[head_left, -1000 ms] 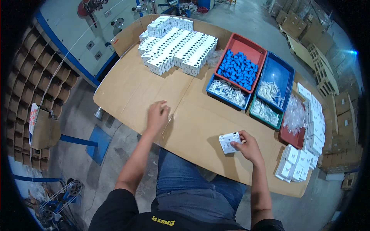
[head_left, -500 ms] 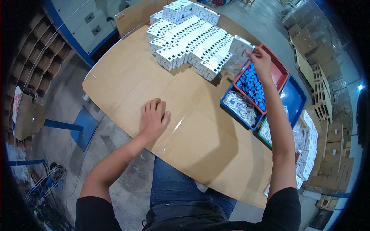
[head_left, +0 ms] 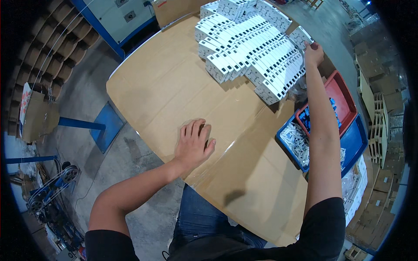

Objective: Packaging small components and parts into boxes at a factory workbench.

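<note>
- Our left hand [head_left: 193, 145] lies flat, fingers spread narrow, holding nothing, near the table's [head_left: 152, 87] edge at 7 o'clock; bare cardboard stretches open around it.
- Stacked white boxes [head_left: 252, 52] fill the far end at 12 o'clock.
- Our right hand [head_left: 313, 52] grips one white box [head_left: 301, 37] at the stack's right edge.
- A red tray [head_left: 342, 93] and a blue tray [head_left: 355, 141] crowd the edge at 3 o'clock.

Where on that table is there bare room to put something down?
The cardboard-covered table lies bare from its left edge to the white boxes, around the left hand. The right side is crowded: trays under the right hand's arm.
</note>
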Available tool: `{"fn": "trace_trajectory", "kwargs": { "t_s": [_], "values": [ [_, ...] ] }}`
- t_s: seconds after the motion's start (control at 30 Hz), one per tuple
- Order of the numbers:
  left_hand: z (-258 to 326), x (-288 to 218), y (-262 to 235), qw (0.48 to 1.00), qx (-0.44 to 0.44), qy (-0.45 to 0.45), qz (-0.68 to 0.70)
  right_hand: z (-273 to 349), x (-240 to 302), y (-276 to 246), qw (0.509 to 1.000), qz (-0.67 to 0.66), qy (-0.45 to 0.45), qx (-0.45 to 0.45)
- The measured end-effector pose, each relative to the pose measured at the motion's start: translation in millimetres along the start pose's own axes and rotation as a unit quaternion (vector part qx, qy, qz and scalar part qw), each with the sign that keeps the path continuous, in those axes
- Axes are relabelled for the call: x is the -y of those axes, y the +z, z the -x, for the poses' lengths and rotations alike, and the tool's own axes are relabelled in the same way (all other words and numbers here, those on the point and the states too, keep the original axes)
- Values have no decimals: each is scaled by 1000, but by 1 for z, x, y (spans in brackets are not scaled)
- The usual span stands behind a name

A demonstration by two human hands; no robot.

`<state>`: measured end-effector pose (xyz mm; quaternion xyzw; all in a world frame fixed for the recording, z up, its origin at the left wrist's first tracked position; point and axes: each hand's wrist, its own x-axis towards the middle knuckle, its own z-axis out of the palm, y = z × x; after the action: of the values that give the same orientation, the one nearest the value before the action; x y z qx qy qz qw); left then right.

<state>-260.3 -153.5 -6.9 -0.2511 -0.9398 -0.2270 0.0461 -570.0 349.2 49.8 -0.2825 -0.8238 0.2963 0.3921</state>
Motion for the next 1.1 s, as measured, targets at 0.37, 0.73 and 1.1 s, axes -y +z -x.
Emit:
{"fn": "trace_trajectory", "kwargs": {
  "t_s": [0.37,0.73,1.1],
  "values": [
    [-5,-3,1,1000,6,-5,-1,11,11,33,996,19,-60,-60],
    [-2,-9,-1,1000,-11,2,-8,12,3,12,995,46,-85,-5],
    [3,-18,5,999,-25,10,-24,164,17,-182,967,-153,-196,59]
  ]
}}
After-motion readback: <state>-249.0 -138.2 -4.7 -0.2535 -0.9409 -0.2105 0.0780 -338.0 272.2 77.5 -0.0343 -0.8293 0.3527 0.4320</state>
